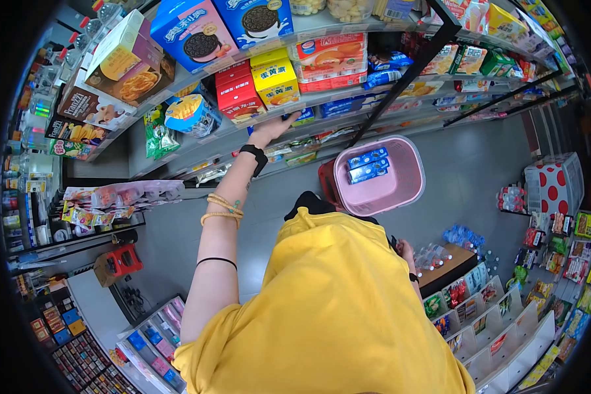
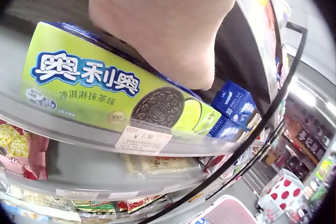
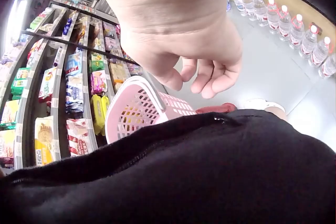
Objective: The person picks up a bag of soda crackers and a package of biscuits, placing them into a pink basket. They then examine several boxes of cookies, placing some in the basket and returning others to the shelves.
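My left hand [image 1: 269, 132] reaches into a shelf below the red and yellow boxes. In the left wrist view this hand [image 2: 163, 24] lies over the top of a long green Oreo box [image 2: 94, 87], its fingertips hidden, so a grip cannot be confirmed. Small blue packs [image 2: 235, 103] stand at the box's right end. My right hand [image 3: 184, 50] hangs loosely curled with nothing in it, above a pink basket [image 3: 169, 103]. Seen from the head, that basket [image 1: 410, 172] holds blue packs [image 1: 368, 164] on the floor.
A black shelf bar [image 1: 400, 82] slants past the shelf fronts, right of my left hand. Hanging snack bags [image 1: 121, 196] are at the left. Water bottles [image 1: 433, 257] stand at the lower right, near white divided bins [image 1: 505, 322]. A polka-dot box [image 1: 553, 186] is far right.
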`<action>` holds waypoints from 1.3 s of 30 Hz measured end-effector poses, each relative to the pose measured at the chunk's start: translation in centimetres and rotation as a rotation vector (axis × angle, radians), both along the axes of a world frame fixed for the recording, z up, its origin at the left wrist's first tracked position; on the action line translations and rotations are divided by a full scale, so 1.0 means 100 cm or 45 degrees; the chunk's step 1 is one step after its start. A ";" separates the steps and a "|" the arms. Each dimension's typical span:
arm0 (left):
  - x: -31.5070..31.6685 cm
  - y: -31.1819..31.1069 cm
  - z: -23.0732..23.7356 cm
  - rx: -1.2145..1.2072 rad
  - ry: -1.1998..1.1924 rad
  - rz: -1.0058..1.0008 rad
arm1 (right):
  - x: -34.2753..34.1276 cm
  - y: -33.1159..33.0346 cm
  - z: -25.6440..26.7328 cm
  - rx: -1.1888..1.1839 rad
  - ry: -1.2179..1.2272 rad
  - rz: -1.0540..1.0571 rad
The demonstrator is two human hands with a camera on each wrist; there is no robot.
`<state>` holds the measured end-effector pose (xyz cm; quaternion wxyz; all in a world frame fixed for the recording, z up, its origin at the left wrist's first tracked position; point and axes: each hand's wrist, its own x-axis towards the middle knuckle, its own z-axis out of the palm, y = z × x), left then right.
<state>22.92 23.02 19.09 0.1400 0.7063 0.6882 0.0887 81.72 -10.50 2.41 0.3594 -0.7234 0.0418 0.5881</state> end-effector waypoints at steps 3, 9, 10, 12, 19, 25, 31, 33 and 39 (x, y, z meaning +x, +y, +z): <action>0.001 0.002 0.008 -0.096 -0.167 0.062 | -0.002 0.004 0.005 -0.004 -0.009 -0.034; 0.005 0.000 0.005 -0.135 -0.089 0.093 | 0.006 -0.003 0.005 -0.024 0.016 0.012; 0.006 0.001 0.001 -0.118 -0.069 0.102 | 0.007 -0.002 0.007 -0.040 -0.004 0.048; 0.006 0.000 0.001 -0.098 -0.026 0.098 | 0.008 -0.002 0.007 -0.040 -0.023 0.080; 0.010 -0.002 0.014 -0.065 0.037 0.056 | 0.012 0.002 0.005 -0.020 -0.010 0.099; 0.011 -0.006 0.009 0.003 0.081 0.110 | 0.024 0.003 -0.020 0.010 0.019 0.052; -0.017 -0.003 -0.004 -0.016 0.015 0.601 | 0.038 0.005 -0.032 0.030 0.082 0.062; -0.050 -0.003 -0.052 0.104 0.120 0.635 | 0.041 0.005 -0.032 0.029 0.078 0.079; -0.086 0.006 -0.104 0.097 0.153 0.572 | 0.048 0.008 -0.022 0.005 0.031 0.075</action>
